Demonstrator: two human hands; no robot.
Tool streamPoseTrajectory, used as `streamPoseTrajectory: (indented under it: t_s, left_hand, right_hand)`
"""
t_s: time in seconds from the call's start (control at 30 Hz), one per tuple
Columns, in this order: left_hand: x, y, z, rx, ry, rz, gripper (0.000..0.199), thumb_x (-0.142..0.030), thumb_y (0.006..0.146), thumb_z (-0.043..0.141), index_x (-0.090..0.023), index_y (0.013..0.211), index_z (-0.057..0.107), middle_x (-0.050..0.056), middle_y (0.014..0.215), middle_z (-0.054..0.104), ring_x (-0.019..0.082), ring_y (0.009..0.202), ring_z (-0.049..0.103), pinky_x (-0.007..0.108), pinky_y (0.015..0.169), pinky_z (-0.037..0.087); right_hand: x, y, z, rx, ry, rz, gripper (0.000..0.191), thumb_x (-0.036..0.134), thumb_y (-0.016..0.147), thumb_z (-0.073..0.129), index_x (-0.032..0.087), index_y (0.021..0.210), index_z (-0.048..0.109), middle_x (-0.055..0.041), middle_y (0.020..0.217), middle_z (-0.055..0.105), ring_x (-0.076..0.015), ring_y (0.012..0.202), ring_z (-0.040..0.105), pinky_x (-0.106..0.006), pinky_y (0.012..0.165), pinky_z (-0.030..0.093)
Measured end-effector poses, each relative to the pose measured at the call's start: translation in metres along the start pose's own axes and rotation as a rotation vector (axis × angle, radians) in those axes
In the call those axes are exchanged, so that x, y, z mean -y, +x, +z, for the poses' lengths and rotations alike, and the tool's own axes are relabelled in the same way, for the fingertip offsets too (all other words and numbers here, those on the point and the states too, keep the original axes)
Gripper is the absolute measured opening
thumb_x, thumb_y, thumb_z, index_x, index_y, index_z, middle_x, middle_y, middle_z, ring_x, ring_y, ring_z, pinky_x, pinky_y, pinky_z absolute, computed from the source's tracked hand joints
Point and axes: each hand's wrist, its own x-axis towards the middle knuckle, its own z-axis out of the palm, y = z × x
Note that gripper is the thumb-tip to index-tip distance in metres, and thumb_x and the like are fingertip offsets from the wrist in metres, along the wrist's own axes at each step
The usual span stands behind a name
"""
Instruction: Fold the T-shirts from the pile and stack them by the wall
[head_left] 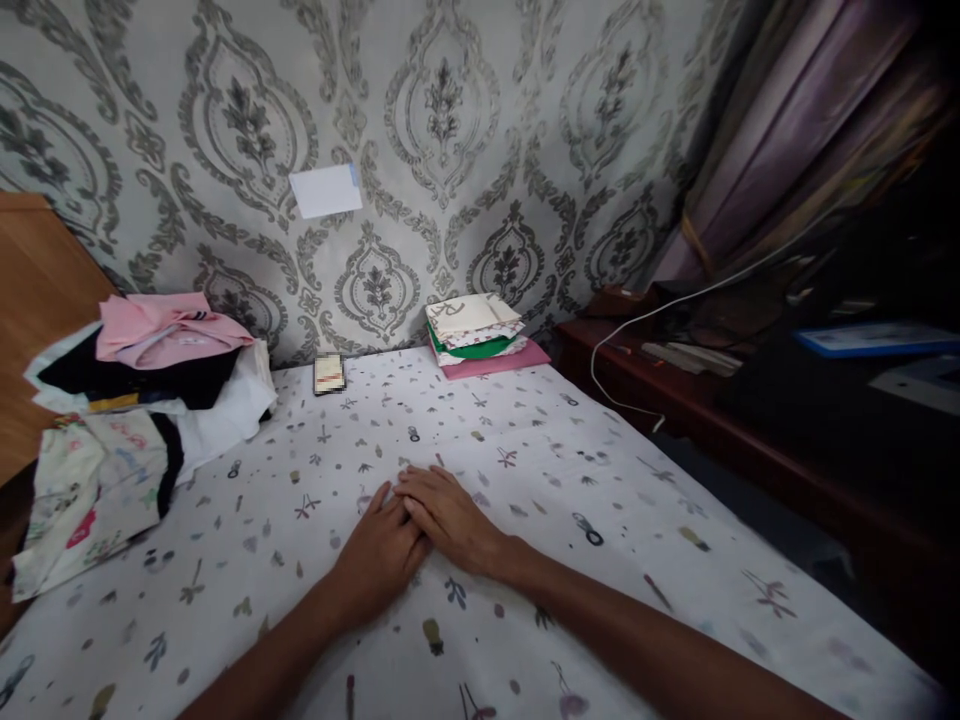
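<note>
My left hand (382,550) and my right hand (454,515) rest together on the white patterned sheet (285,630). The right hand lies across the left one's fingers, its own fingers stretched out flat and close together. Of the left hand's fingers only part shows, and they look extended. No object appears in either hand. Beyond them, toward the wall, sits a folded cloth stack (476,330) in cream, green and pink. At the left lies a heap of clothes (161,370), with a pink garment on top and a floral cloth (97,490) in front.
A small dark-edged rectangular item (329,373), its face blurred, lies by the wall. White paper (327,192) is on the patterned wallpaper (442,110). On the right, a dark wooden table (675,400) holds a white cable (600,365) and a blue-edged item (870,340), beside a purple curtain (795,130).
</note>
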Motion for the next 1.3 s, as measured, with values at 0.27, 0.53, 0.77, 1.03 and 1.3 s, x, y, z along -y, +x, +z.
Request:
streamPoseTrajectory:
  t_s: [0.27,0.53,0.77,1.03,1.3]
  left_hand:
    - [-0.001,0.000,-0.002,0.011,-0.005,-0.015,0.036,-0.030,0.102,0.043,-0.023,0.135,0.057,0.008,0.131,0.066,0.023,0.130,0.054,0.055,0.119,0.031]
    - [-0.001,-0.001,-0.004,0.059,-0.018,-0.046,0.038,-0.030,0.103,0.040,-0.022,0.136,0.055,0.010,0.143,0.057,0.023,0.140,0.044,0.054,0.121,0.027]
    - [-0.003,0.000,-0.010,0.100,-0.011,-0.053,0.035,-0.031,0.102,0.042,-0.019,0.131,0.058,0.012,0.140,0.059,0.023,0.139,0.046,0.051,0.121,0.027]
    - [0.018,-0.008,-0.043,0.065,-0.125,-0.107,0.032,-0.030,0.102,0.040,-0.022,0.122,0.063,0.006,0.128,0.067,0.019,0.119,0.061,0.037,0.107,0.046]
    - [0.157,-0.078,-0.145,-0.080,0.328,-0.960,0.034,-0.018,0.093,0.043,-0.012,0.120,0.064,0.016,0.127,0.065,0.027,0.120,0.059,0.038,0.101,0.047]
  right_hand:
    - [-0.005,-0.001,0.002,0.011,0.015,-0.009,0.042,0.032,0.105,0.031,0.022,0.132,0.062,-0.0091,0.137,0.063,-0.0219,0.135,0.051,-0.051,0.118,0.032]
    - [-0.007,0.001,0.004,0.010,0.000,-0.016,0.042,0.033,0.104,0.031,0.024,0.131,0.062,-0.0091,0.138,0.063,-0.0216,0.135,0.052,-0.053,0.118,0.032]
    - [-0.012,-0.002,0.008,-0.002,0.053,-0.022,0.044,0.040,0.104,0.030,0.025,0.130,0.062,-0.0093,0.138,0.063,-0.0236,0.134,0.053,-0.055,0.119,0.032]
    - [-0.017,0.002,0.008,-0.074,0.153,0.082,0.045,0.052,0.098,0.038,0.030,0.125,0.066,-0.0089,0.132,0.066,-0.0283,0.125,0.061,-0.052,0.111,0.047]
    - [-0.005,0.002,-0.001,0.003,0.163,0.218,0.053,0.057,0.097,0.038,0.023,0.127,0.065,-0.0101,0.138,0.062,-0.0300,0.129,0.058,-0.053,0.111,0.046]
